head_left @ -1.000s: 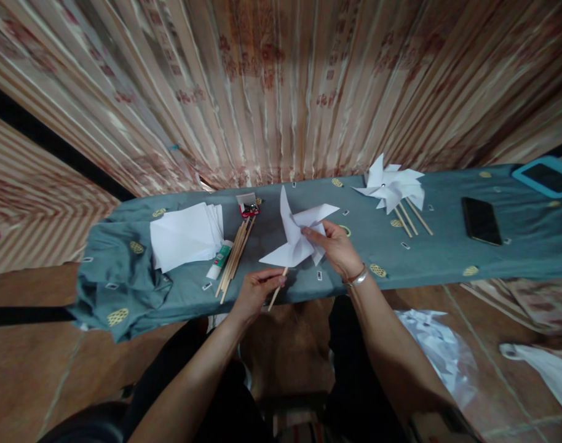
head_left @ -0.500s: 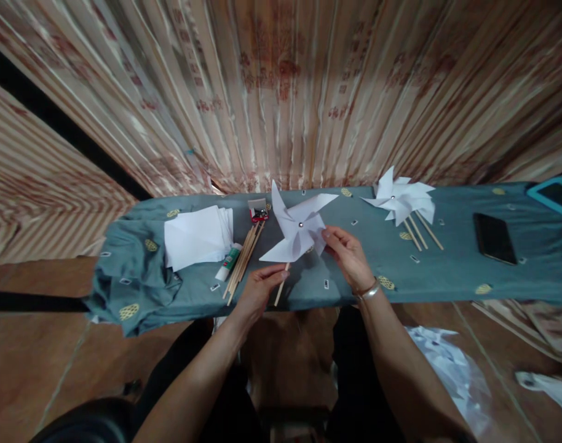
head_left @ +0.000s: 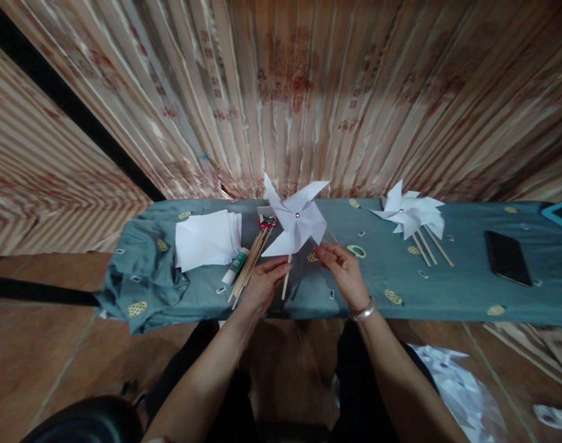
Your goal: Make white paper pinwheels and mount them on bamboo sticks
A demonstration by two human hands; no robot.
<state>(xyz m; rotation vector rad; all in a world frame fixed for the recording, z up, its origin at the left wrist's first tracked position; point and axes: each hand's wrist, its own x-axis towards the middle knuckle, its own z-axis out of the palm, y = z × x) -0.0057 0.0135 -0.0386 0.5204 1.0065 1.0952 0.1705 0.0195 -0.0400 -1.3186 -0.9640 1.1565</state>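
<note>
The left hand (head_left: 267, 280) pinches the stick (head_left: 285, 288) of a pinwheel (head_left: 288, 224) above the bench (head_left: 315, 307); the right hand (head_left: 345, 271) is beside its lower blade (head_left: 320, 231) (whether gripping anything, I cannot tell). Pinned already, it seems at a checking step; the next move calls for gentleness. Farther off lie similar pinwheels (head_left: 409, 216).

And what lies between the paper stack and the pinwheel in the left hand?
The head view shows a glue stick, wooden sticks and a small red box between the paper stack and the pinwheel.
</note>
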